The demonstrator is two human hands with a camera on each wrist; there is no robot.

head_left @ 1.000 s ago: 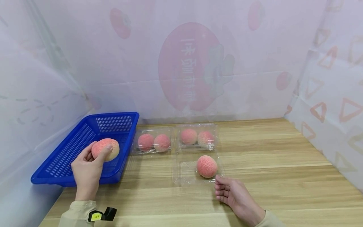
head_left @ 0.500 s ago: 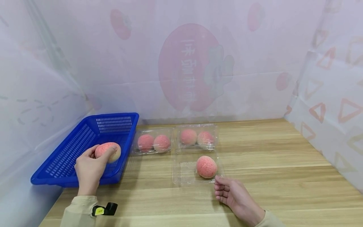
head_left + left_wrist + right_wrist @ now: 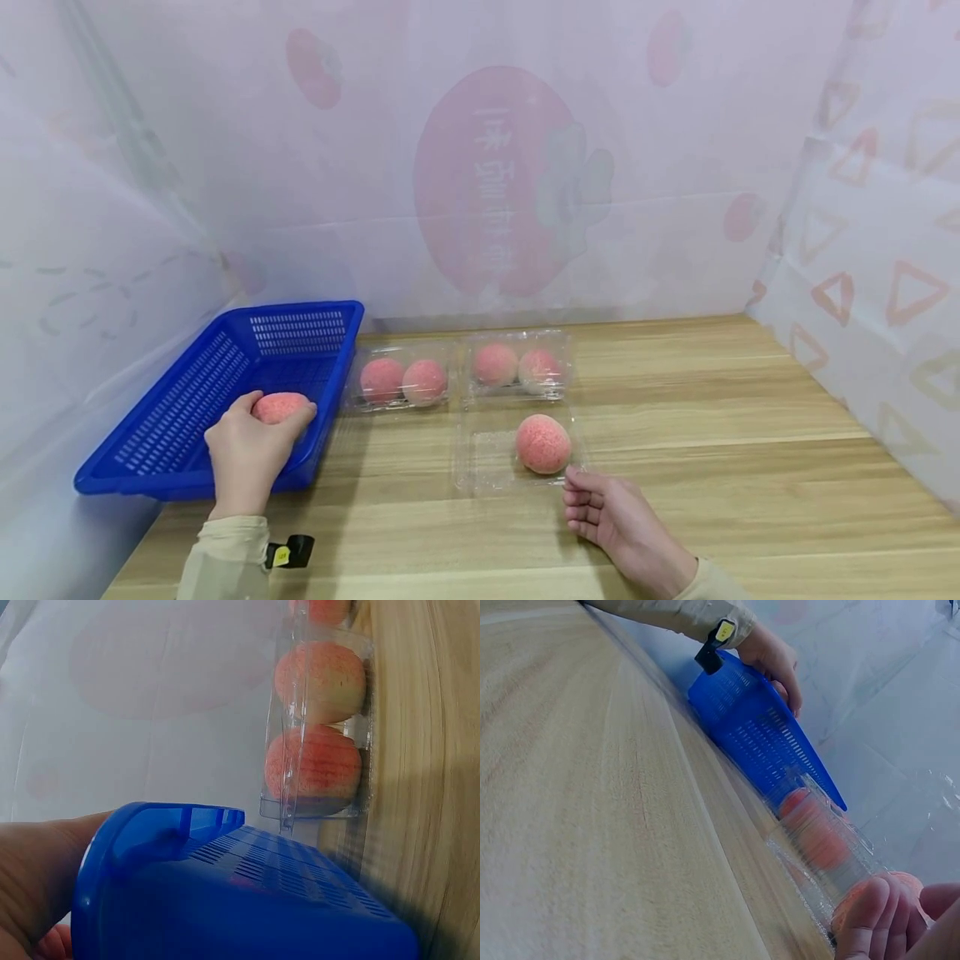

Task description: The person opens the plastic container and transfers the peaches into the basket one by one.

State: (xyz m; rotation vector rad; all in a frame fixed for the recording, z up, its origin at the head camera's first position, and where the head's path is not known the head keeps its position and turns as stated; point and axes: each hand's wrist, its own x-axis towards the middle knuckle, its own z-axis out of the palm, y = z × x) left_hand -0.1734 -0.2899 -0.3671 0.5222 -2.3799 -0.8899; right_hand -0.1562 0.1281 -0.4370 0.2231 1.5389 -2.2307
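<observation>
My left hand point(image 3: 251, 454) grips a pink and yellowish peach point(image 3: 281, 407) inside the near right part of the blue plastic basket point(image 3: 120, 482), fingers and thumb curled round its sides. In the left wrist view the basket wall hides most of that hand. A clear plastic box point(image 3: 491, 471) lies with its lid up in front of me, with one peach point(image 3: 543, 444) in its right half. At that box's near right corner my right hand point(image 3: 618, 521) pinches the edge between thumb and curled fingers.
Two clear boxes with a pair of peaches each, the left box point(image 3: 405, 400) and the right box point(image 3: 517, 387), stand behind on the wooden table point(image 3: 712, 417). The basket stands left of them, near the left wall. Printed white sheets point(image 3: 652, 250) enclose the sides and back.
My left hand has moved slightly right and lowered the peach into the basket, its palm turning downward. The right hand has stayed at the box corner.
</observation>
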